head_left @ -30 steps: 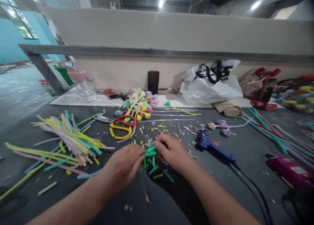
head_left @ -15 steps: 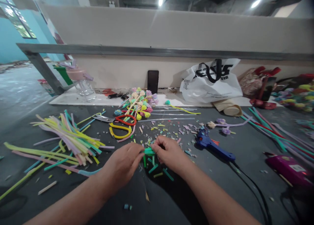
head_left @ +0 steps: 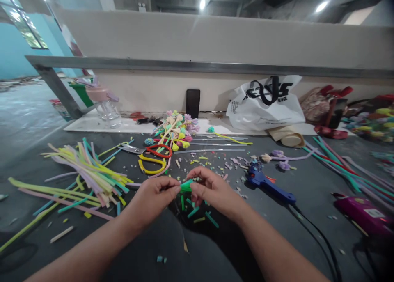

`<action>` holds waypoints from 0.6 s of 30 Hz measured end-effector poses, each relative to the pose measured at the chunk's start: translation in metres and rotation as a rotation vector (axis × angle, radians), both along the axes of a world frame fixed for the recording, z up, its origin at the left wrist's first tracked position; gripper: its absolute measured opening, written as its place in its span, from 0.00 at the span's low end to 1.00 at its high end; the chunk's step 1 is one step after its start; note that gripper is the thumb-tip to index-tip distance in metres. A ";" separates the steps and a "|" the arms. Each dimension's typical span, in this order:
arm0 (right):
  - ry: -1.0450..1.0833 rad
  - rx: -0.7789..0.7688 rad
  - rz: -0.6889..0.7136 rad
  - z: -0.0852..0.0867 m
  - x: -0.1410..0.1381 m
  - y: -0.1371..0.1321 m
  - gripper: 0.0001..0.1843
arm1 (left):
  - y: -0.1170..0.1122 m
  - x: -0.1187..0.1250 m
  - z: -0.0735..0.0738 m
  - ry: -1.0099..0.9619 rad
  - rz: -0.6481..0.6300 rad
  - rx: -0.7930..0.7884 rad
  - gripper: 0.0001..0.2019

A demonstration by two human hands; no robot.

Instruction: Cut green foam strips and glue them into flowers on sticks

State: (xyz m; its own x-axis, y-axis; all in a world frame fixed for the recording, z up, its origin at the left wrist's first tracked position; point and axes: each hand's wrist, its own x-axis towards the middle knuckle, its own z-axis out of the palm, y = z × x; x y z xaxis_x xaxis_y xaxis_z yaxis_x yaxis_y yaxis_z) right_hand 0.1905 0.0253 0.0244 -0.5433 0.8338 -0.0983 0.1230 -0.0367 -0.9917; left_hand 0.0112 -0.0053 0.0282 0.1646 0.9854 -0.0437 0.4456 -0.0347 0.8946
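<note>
both hands, left hand [head_left: 155, 196] and right hand [head_left: 212, 190], pinch a short green fuzzy pipe-cleaner piece [head_left: 186, 186] just above the cut green bits [head_left: 197, 212]; a loose pinch could drop it among them.

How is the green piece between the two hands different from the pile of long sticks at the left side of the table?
The green piece is short; the pile holds long sticks. The green piece is one colour; the pile mixes yellow, lilac, pink and teal. The left hand and right hand pinch the green piece above the table; the pile lies on it, untouched. Both look like soft craft sticks.
</note>
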 end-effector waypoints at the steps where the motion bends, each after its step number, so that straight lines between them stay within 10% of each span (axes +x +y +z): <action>1: 0.004 -0.006 0.015 0.001 0.000 -0.001 0.10 | 0.001 0.000 0.000 -0.070 0.005 -0.073 0.11; 18: 0.000 -0.022 -0.122 -0.006 -0.007 0.000 0.04 | 0.002 -0.002 -0.010 -0.407 -0.064 -0.390 0.15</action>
